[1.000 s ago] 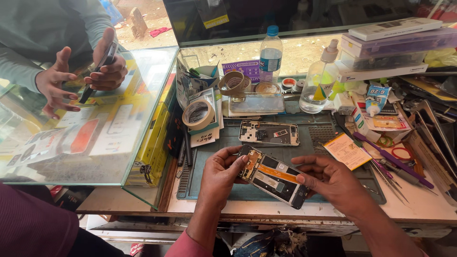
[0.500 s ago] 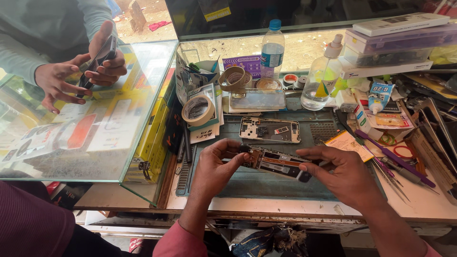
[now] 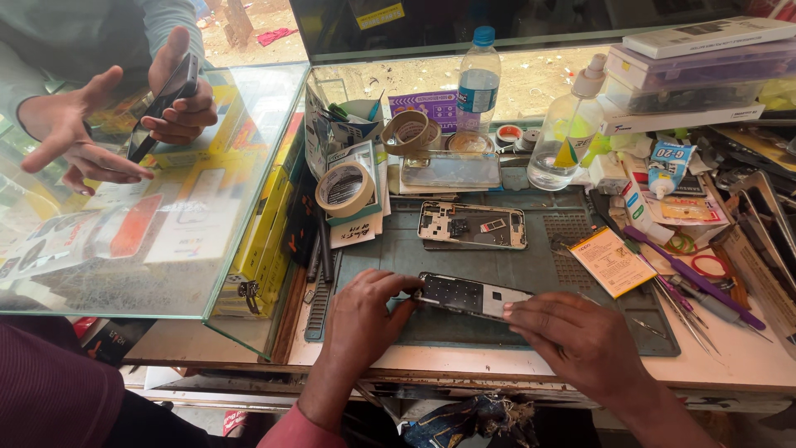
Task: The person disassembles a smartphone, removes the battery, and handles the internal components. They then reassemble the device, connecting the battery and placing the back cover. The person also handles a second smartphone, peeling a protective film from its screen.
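From the head camera, you are holding a dark, flat rectangular phone panel with a dotted black face and a pale grey end (image 3: 474, 296) low over the grey-green rubber work mat (image 3: 547, 257). Your left hand (image 3: 362, 322) is pinching the panel's left end between thumb and curled fingers. Your right hand (image 3: 580, 336) is lying palm down at the panel's right end, fingers together, fingertips touching its pale grey end. The panel is spanning the gap between your two hands and tilting slightly down to the right.

Just beyond it on the mat, an opened silver phone frame with exposed inner parts (image 3: 473, 225) is lying flat, apart from both hands. To the right of your right hand, an orange rectangular battery (image 3: 613, 261) is resting at the mat's edge, and a purple plastic pry tool (image 3: 692, 278) is lying beside it. A roll of beige masking tape (image 3: 344, 187) is standing to the upper left of the mat.

Across the glass display case (image 3: 166, 249), another person's hands are holding a dark phone (image 3: 162, 95).
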